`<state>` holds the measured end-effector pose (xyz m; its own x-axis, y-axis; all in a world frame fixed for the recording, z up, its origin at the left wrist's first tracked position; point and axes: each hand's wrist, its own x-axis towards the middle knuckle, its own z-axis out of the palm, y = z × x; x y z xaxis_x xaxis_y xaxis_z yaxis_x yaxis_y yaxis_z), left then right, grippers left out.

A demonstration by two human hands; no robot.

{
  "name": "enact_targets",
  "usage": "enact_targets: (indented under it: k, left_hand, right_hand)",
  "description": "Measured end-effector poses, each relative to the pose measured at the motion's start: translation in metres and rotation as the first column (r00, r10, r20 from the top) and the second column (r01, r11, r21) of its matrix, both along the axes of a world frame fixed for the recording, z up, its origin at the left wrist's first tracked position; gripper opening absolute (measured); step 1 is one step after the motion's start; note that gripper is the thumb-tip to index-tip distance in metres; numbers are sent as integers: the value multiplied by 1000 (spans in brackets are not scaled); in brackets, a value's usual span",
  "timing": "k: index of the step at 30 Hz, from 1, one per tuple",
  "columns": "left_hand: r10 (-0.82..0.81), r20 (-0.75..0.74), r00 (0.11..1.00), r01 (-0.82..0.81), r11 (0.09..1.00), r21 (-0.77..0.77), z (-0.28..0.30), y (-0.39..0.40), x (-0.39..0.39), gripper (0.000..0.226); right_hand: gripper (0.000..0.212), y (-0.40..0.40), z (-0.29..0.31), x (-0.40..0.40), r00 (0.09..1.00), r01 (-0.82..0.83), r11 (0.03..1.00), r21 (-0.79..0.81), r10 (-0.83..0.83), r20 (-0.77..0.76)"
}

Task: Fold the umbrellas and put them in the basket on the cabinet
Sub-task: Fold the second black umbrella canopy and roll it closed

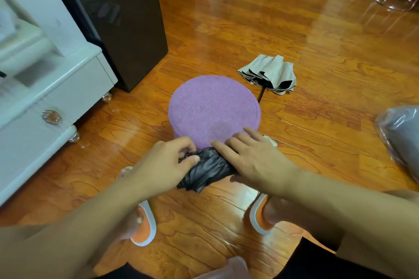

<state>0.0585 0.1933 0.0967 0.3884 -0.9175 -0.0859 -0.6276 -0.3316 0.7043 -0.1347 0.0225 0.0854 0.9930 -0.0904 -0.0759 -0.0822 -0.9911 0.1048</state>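
A rolled black umbrella (pixel 205 171) lies across the near edge of a round purple stool (pixel 214 106). My left hand (pixel 167 163) pinches its left end with curled fingers. My right hand (pixel 254 159) wraps over the right part of the bundle, thumb underneath. A second umbrella (pixel 269 73), beige outside and black inside, lies half collapsed on the wooden floor behind the stool to the right, its black shaft pointing toward the stool. No basket is in view.
A white cabinet (pixel 52 88) with glass knobs stands at left, a dark brown cabinet (pixel 127 18) behind it. A grey item in clear plastic (pixel 401 138) lies at the right edge. My feet in orange slippers (pixel 145 226) rest on the floor below the stool.
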Motion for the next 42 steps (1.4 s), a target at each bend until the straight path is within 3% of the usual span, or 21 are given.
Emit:
enact_targets:
  k: [2, 3, 5, 7, 8, 10, 13, 16, 19, 22, 24, 26, 28, 31, 35, 37, 40, 42]
  left_hand:
    - [44, -195, 980, -43, 999, 12, 5, -7, -3, 11]
    - [53, -203, 978, -57, 998, -12, 8, -10, -2, 9]
    - [128, 75, 989, -117, 984, -131, 17, -14, 5, 10]
    - [297, 339, 893, -162, 913, -374, 27, -10, 10, 15]
    - [322, 404, 856, -96, 867, -488, 32, -7, 6, 15]
    - [234, 540, 809, 145, 810, -569, 33, -2, -15, 15]
    - [7, 799, 602, 477, 799, -366, 13, -9, -48, 34]
    - [-4, 890, 457, 370, 910, -186, -10, -26, -56, 63]
    - [99, 918, 385, 248, 946, -206, -12, -44, -41, 51]
    - [132, 902, 411, 253, 934, -252, -1, -59, -22, 23]
    - [-15, 873, 487, 254, 959, -125, 9, -62, -17, 14]
    - [-213, 745, 632, 202, 974, 107, 20, -62, -18, 21]
    - [-304, 603, 738, 166, 947, 274, 22, -60, -17, 31]
    - [-327, 443, 835, 187, 925, 331, 18, -54, -12, 44]
    - [-284, 570, 771, 137, 948, 287, 6, -39, -21, 75]
    - [-241, 652, 719, 155, 970, 188, 1, -34, -22, 62]
    - [-137, 767, 627, 168, 985, 39, -4, -29, -19, 23]
    - [-101, 796, 596, 131, 991, 28, -10, -25, -23, 24]
  right_hand:
    - [49, -15, 6, 8, 987, -14, 998, -64, 24, 160]
    - [39, -21, 9, 10, 983, -2, 997, -79, 17, 185]
    - [33, -26, 15, 12, 985, 63, 995, -82, -49, 163]
    - [31, -29, 24, 16, 976, 157, 985, -76, -143, 166]
    - [31, -32, 30, 17, 965, 203, 976, -80, -185, 185]
    - [32, -34, 40, 18, 942, 263, 958, -115, -229, 245]
    - [28, -30, 51, 18, 920, 281, 946, -162, -217, 326]
    - [19, -20, 53, 20, 930, 210, 976, -62, -180, 321]
    - [27, -8, 53, 26, 958, 195, 980, 29, -196, 211]
    - [31, -9, 51, 31, 971, 176, 984, -19, -170, 169]
    - [34, -16, 52, 30, 980, 133, 986, -98, -116, 164]
    - [32, -21, 48, 26, 987, 72, 991, -117, -54, 150]
    - [28, -22, 38, 24, 990, 7, 995, -101, 7, 138]
    - [36, -21, 28, 19, 993, -29, 997, -65, 36, 112]
    - [62, -22, 21, 9, 999, 27, 998, -60, -25, 39]
    - [45, -22, 18, 7, 996, 59, 997, -42, -56, 67]
    - [34, -28, 23, 10, 988, 119, 993, -8, -118, 101]
    - [33, -26, 29, 10, 987, 146, 989, 13, -147, 65]
